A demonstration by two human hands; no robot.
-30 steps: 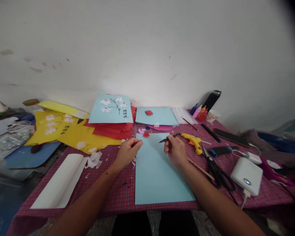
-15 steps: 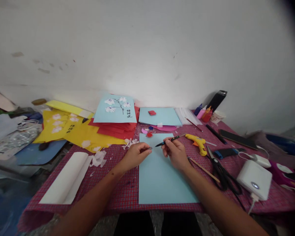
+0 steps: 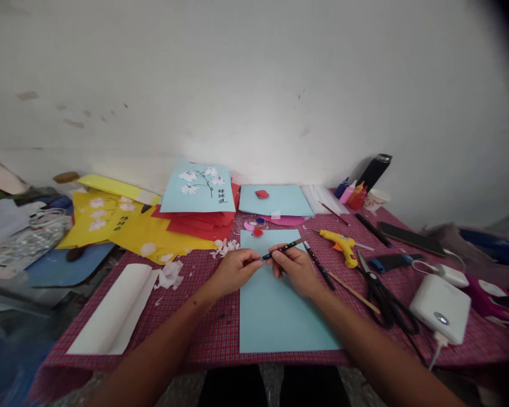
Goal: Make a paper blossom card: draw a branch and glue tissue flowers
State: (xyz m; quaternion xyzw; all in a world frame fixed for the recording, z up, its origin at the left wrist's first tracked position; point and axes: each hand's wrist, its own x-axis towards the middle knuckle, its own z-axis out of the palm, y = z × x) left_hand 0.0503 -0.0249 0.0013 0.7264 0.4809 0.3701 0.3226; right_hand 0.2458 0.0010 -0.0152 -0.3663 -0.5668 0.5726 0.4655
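Note:
A dark pen (image 3: 289,247) with coloured specks is in my right hand (image 3: 294,268), pinched between thumb and fingers and slanting up to the right. My left hand (image 3: 238,268) pinches the small dark cap (image 3: 264,257) at the pen's lower left end, so both hands meet on it. Below them lies a light blue sheet (image 3: 280,316), its surface plain where I can see it. A second dark speckled pen (image 3: 319,265) rests just right of my right hand, near a thin wooden stick (image 3: 354,291).
Right of the sheet lie a yellow glue gun (image 3: 341,246), black scissors (image 3: 382,297) and a white power bank (image 3: 441,308). Folded white paper (image 3: 110,311) and paper scraps (image 3: 169,275) are on the left. Behind stands a card with flowers (image 3: 199,189) on red paper (image 3: 199,225).
My right hand has moved left and down toward my left hand. The pen's bare tip, seen apart from the cap before, is now inside it. The second pen shows more.

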